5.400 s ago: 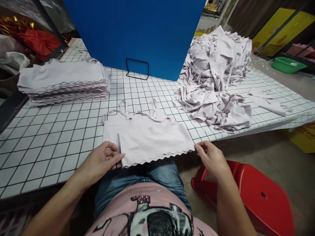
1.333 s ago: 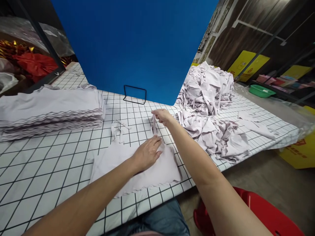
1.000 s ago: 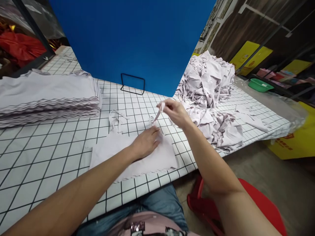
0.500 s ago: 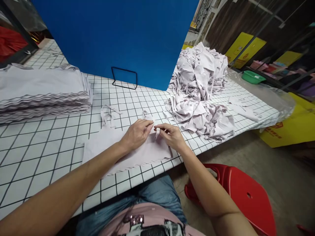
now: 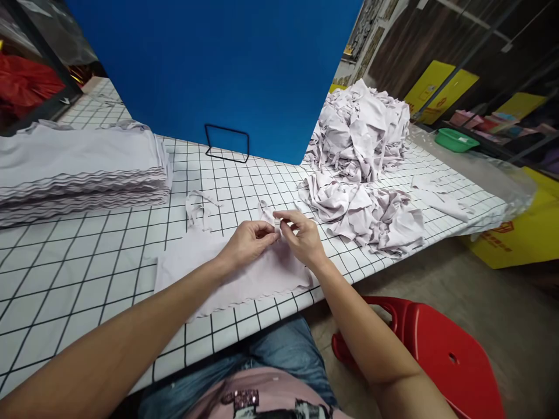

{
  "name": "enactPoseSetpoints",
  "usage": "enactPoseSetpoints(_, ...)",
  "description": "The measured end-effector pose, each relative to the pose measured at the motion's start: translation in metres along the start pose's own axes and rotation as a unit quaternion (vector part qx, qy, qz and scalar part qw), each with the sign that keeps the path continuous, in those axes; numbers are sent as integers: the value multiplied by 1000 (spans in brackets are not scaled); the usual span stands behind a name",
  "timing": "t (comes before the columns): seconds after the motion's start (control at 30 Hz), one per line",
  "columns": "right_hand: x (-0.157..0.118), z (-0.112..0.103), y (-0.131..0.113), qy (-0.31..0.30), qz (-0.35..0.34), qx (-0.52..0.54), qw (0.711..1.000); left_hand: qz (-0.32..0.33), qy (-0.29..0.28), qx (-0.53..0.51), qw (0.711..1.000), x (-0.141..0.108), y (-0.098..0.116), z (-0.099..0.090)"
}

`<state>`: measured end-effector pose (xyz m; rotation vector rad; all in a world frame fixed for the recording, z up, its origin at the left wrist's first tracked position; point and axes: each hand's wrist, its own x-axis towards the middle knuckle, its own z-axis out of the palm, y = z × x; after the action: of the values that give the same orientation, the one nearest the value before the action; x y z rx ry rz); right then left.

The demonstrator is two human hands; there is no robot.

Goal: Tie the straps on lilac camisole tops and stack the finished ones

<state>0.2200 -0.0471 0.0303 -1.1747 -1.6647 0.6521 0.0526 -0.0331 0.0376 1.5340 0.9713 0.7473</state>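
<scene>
A pale pinkish-white fabric piece (image 5: 257,285) lies flat near the table's front edge, its near edge wavy. My left hand (image 5: 248,241) rests over its far edge, thumb and forefinger pinched on the fabric there. Close beside it, my right hand (image 5: 303,237) pinches a narrow fabric strip (image 5: 277,223) between thumb and curled fingers. The fingertips of both hands almost meet. Where the strip joins the piece is hidden by my fingers. A thin curled scrap (image 5: 198,205) lies beyond the piece on the left.
A tall stack of cut fabric (image 5: 82,154) stands on the left. Crumpled fabric heaps (image 5: 362,128) lie on the right. A blue board (image 5: 218,70) with a black wire stand (image 5: 227,158) rises behind the gridded tablecloth (image 5: 109,250). A red stool (image 5: 454,355) stands at right.
My right hand's fingers have closed up around the strip, and my left thumb and forefinger have shifted along the far edge. The whole view has moved slightly.
</scene>
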Motion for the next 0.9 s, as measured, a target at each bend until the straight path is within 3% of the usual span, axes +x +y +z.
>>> enactPoseSetpoints(0.13,16,6,3,-43,29,204,978,-4,-16,-24,1000,1,1,1)
enactPoseSetpoints(0.2,30,7,10,-69,43,249,965,-12,-15,-33,999,2,0,1)
enactPoseSetpoints(0.27,43,7,18,-87,78,217,969,-35,-14,-58,998,4,-3,0)
enactPoseSetpoints(0.33,50,5,26,-85,114,113,983,-66,-11,-96,993,7,-7,-3)
enactPoseSetpoints(0.4,49,0,28,-61,108,-11,992,-98,-6,-120,988,10,-10,-6)
enactPoseSetpoints(0.5,39,-10,18,-85,2,-99,991,-120,-9,-125,985,13,-12,-11)
enactPoseSetpoints(0.6,31,-19,5,-202,-113,-122,965,-99,-14,-118,988,14,-10,-14)
enactPoseSetpoints(0.67,31,-21,2,-245,-143,-134,949,-86,-14,-112,990,15,-9,-16)
enactPoseSetpoints(0.73,32,-21,4,-233,-138,-132,954,-77,-8,-113,991,15,-8,-17)
enactPoseSetpoints(0.9,34,-12,18,-123,-105,-87,983,-61,6,-103,993,15,-11,-17)
